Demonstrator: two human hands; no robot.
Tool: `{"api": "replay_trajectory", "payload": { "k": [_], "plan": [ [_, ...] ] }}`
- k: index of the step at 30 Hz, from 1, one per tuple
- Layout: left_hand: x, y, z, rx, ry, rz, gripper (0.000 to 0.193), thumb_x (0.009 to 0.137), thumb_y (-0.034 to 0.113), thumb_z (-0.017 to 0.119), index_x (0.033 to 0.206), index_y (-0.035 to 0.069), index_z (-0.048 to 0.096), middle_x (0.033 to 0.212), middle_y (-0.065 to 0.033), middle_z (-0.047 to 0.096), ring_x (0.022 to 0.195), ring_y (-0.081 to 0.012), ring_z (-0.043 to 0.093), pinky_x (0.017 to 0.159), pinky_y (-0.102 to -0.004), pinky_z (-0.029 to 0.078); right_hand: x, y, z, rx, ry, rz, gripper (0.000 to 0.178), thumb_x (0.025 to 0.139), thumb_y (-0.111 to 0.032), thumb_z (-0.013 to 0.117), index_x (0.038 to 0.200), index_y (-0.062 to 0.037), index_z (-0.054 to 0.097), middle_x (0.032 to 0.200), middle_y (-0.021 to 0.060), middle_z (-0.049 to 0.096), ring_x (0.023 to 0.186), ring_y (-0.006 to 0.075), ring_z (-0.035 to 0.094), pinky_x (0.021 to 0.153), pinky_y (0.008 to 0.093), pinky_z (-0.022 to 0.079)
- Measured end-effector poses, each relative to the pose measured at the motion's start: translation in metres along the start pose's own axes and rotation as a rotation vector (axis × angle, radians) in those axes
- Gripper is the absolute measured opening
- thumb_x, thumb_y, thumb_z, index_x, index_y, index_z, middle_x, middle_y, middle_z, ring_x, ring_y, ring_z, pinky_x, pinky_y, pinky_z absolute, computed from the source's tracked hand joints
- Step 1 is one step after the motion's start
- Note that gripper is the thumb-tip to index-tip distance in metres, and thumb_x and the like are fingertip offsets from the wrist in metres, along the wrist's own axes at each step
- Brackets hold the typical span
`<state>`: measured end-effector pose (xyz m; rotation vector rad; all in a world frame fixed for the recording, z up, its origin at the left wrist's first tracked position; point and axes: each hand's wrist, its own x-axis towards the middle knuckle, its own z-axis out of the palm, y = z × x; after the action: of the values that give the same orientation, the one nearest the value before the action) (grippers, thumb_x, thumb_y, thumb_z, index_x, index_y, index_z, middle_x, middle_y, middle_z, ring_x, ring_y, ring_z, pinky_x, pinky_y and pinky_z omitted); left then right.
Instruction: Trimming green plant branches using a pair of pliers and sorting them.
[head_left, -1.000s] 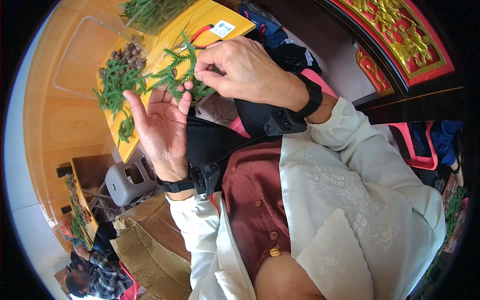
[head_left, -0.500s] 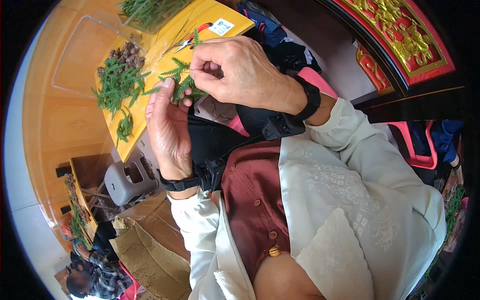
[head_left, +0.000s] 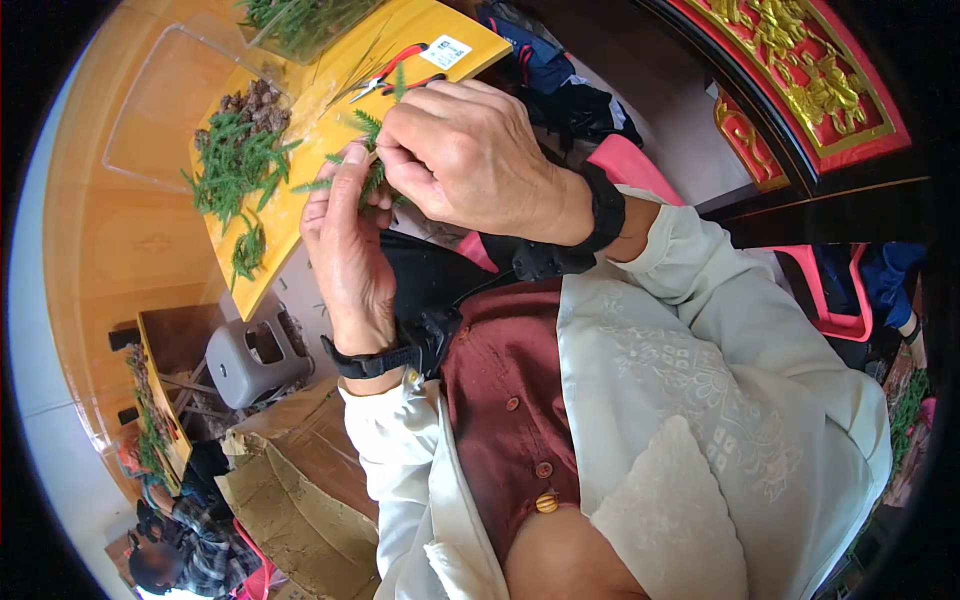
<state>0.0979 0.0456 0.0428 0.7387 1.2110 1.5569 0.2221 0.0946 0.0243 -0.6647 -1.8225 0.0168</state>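
Green sprig [head_left: 368, 160] sits between our two hands, held up close in front of the chest, above the near edge of the yellow tabletop [head_left: 300, 200]. Right hand [head_left: 470, 160] comes over from the right, fingers curled, tips pinching the sprig near its upper part. Left hand [head_left: 345, 250] is upright beneath and beside it, palm turned inward, fingers together and pressed against the sprig's lower part; thumb contact hidden by the right hand, so we cannot tell the exact grip there. Both wrists carry black bands, left one [head_left: 375, 360], right one [head_left: 605, 210]. On the tabletop, left of the hands: a loose pile of green cuttings [head_left: 235, 165], a small brown clump [head_left: 255, 100] just behind it, a smaller green tuft [head_left: 247, 250] nearer the edge. Red-handled pliers [head_left: 395, 70] lie behind the hands, next to a white tag [head_left: 447, 50]. A clear tray [head_left: 160, 110] rests at the left on the wooden surface. Below the tabletop: grey stool [head_left: 250, 355], cardboard [head_left: 290, 480] on the floor.
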Motion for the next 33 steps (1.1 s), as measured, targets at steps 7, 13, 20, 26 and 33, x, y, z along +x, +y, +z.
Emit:
{"api": "replay_trajectory", "payload": {
  "k": [7,13,20,26,33],
  "plan": [
    [0.005,-0.009,-0.010,-0.084,0.080,0.065,0.008,0.084,0.016,0.061,0.082,0.008,0.062,0.067,0.0065,0.049,0.058,-0.0029,0.041,0.052,-0.0170,0.029,0.001,-0.007,-0.001,0.085,-0.018,0.010,0.013,0.071,-0.008,0.065,0.076,-0.0039,0.054,0.070,0.0090,0.054,0.064,0.0268,0.056,0.057,0.0344,0.046],
    [0.013,-0.006,-0.021,-0.148,0.028,0.035,0.013,0.085,0.017,0.060,0.087,0.005,0.062,0.064,0.0065,0.045,0.056,-0.0032,0.037,0.050,-0.0186,0.026,0.001,-0.010,-0.002,0.310,-0.181,0.193,0.035,0.071,-0.005,0.067,0.102,-0.0044,0.050,0.079,0.0100,0.057,0.070,0.0265,0.060,0.061,0.0346,0.049],
    [0.006,0.002,-0.006,-0.190,0.036,-0.033,0.016,0.085,0.018,0.059,0.096,0.005,0.060,0.073,0.0041,0.052,0.064,-0.0051,0.043,0.058,-0.0196,0.033,0.004,-0.008,0.000,0.403,-0.073,0.194,0.039,0.071,0.001,0.068,0.104,-0.0034,0.047,0.085,0.0077,0.059,0.069,0.0175,0.062,0.060,0.0276,0.051],
    [0.007,-0.004,-0.008,-0.254,0.004,-0.091,0.021,0.084,0.018,0.060,0.102,0.007,0.058,0.081,0.0022,0.056,0.069,-0.0070,0.048,0.062,-0.0199,0.038,0.004,-0.003,-0.002,0.427,-0.092,0.212,0.037,0.073,0.001,0.066,0.105,-0.0035,0.047,0.086,0.0071,0.060,0.070,0.0147,0.063,0.060,0.0249,0.050],
    [0.016,-0.010,-0.021,-0.381,-0.160,-0.155,0.017,0.086,0.020,0.058,0.098,0.008,0.058,0.072,0.0045,0.049,0.064,-0.0068,0.043,0.055,-0.0217,0.032,0.007,-0.002,-0.005,0.451,-0.108,0.211,0.035,0.074,0.001,0.066,0.102,-0.0025,0.048,0.082,0.0071,0.060,0.070,0.0146,0.063,0.061,0.0243,0.051]
  ]
}}
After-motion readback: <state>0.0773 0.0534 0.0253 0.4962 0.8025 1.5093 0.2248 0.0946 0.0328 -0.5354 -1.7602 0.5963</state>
